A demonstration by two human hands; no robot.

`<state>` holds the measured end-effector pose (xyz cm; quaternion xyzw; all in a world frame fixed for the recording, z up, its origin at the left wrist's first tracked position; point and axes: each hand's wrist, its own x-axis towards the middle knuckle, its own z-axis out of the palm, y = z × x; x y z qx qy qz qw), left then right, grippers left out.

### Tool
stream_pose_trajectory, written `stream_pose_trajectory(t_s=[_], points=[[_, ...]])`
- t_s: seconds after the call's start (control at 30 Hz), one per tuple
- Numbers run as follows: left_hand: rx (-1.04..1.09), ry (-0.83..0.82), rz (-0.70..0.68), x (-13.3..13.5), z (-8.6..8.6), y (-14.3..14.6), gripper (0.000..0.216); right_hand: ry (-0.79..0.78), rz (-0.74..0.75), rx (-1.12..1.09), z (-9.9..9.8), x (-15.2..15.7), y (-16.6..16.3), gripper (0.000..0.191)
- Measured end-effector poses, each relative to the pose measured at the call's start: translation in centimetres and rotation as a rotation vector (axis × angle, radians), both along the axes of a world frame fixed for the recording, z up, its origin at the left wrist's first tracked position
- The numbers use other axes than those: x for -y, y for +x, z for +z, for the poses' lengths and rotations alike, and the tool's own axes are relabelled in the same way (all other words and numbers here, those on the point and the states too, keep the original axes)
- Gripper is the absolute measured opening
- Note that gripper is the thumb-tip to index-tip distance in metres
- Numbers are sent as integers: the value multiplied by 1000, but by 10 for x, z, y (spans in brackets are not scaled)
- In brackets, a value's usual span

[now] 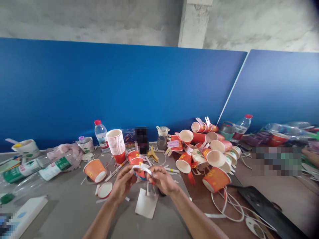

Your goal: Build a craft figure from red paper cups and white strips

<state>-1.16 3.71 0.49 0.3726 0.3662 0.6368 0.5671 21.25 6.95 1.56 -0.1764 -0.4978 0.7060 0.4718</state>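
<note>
A narrow white strip, probably paper, [142,168] arches between my two hands above the table. My left hand [124,182] pinches one end of it; the fingers of my right hand [162,179] are closed on the other end. Just beneath lies a square white piece of paper [146,204], with a thin upright strip at its top edge. Behind my hands stand red paper cups [133,155], partly covered by the strip and fingers. A cut cup base [105,190] lies to the left of my left hand.
A tall stack of paper cups [116,141] stands behind, near a water bottle [101,134] and a glass jar [162,139]. Decorated cups [215,158] are heaped at right, beside a white cable [233,217]. Plastic bottles [56,168] lie left. A blue partition [124,89] closes off the back.
</note>
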Motion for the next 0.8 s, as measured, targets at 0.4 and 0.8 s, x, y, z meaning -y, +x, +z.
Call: stream_pose_trajectory(t_s=[0.4, 0.8], points=[[-185, -45, -130, 3, 4, -1, 64, 160, 71, 178, 14, 7, 2, 83], [-245, 89, 132, 2, 13, 12, 67, 1129, -751, 529, -16, 8, -5, 34]])
